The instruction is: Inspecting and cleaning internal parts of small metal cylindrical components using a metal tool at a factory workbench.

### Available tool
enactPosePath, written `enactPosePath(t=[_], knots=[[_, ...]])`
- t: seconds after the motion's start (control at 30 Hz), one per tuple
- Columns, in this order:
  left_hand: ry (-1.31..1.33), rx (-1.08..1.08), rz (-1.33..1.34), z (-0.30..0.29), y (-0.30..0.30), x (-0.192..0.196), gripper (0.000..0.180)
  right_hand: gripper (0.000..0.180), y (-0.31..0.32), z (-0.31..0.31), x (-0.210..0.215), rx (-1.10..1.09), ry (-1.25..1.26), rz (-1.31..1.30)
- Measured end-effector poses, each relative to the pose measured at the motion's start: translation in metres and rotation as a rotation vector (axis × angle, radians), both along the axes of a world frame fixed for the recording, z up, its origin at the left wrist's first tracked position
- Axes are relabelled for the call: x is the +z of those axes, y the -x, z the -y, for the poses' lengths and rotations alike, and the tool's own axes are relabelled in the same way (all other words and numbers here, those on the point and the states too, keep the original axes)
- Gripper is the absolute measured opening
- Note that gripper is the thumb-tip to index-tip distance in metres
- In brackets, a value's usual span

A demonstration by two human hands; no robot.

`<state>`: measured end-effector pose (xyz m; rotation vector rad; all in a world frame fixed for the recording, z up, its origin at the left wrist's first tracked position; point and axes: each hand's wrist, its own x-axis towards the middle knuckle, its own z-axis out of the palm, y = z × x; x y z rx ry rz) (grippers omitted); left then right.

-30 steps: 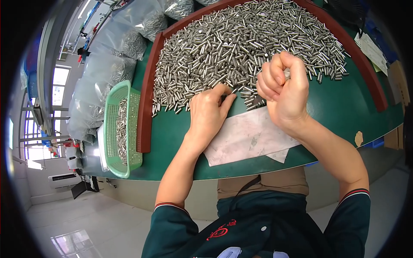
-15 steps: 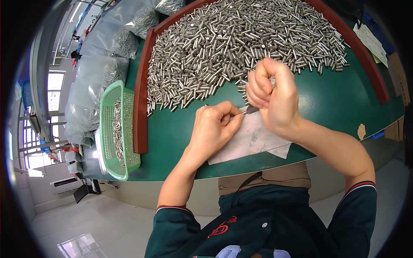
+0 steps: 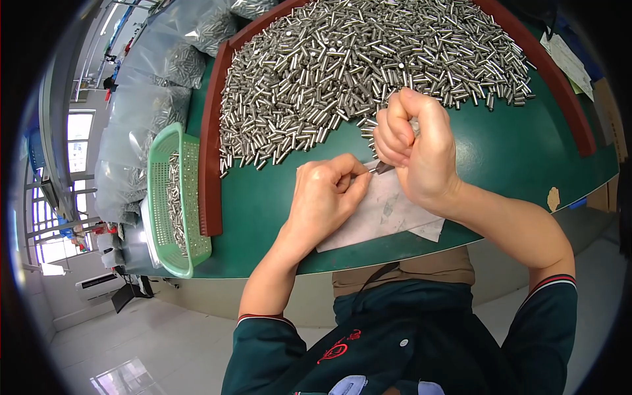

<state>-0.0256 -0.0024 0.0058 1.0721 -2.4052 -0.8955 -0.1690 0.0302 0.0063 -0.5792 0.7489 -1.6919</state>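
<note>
My left hand (image 3: 326, 194) pinches a small metal pin (image 3: 372, 170) between thumb and forefinger, and only the pin's end shows. My right hand (image 3: 418, 145) is closed in an upright fist around a tool with a dark tip (image 3: 384, 168); the rest of it is hidden inside the fingers. That tip meets or nearly meets the pin's end. Both hands are over a pale cloth or paper sheet (image 3: 359, 220) on the green table (image 3: 257, 217). Just beyond them spreads a large heap of short shiny metal pins (image 3: 368, 59).
Dark red rails (image 3: 212, 158) border the heap. A light green plastic basket (image 3: 187, 247) with some pins stands outside the left rail. Clear bags of pins (image 3: 174, 108) line the far left. Papers (image 3: 567, 66) lie at the right, and a tan scrap (image 3: 553, 199) near the right edge.
The view has shifted slightly, so the basket and left rail appear a little further left. Both hands keep nearly the same pose, with the tool tip still at the pin.
</note>
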Motion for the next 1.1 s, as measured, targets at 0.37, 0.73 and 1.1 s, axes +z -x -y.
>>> enactPosePath(t=[0.37, 0.73, 1.1], knots=[[0.005, -0.014, 0.018, -0.001, 0.001, 0.002, 0.008, 0.032, -0.006, -0.004, 0.0, 0.001, 0.026, -0.045], [-0.073, 0.03, 0.001, 0.001, -0.003, 0.004, 0.009, 0.038, -0.007, 0.002, 0.004, -0.018, -0.038, -0.096], [-1.373, 0.213, -1.179, 0.044, -0.035, 0.0, 0.016, 0.036, 0.002, 0.003, 0.006, 0.005, 0.067, 0.124]])
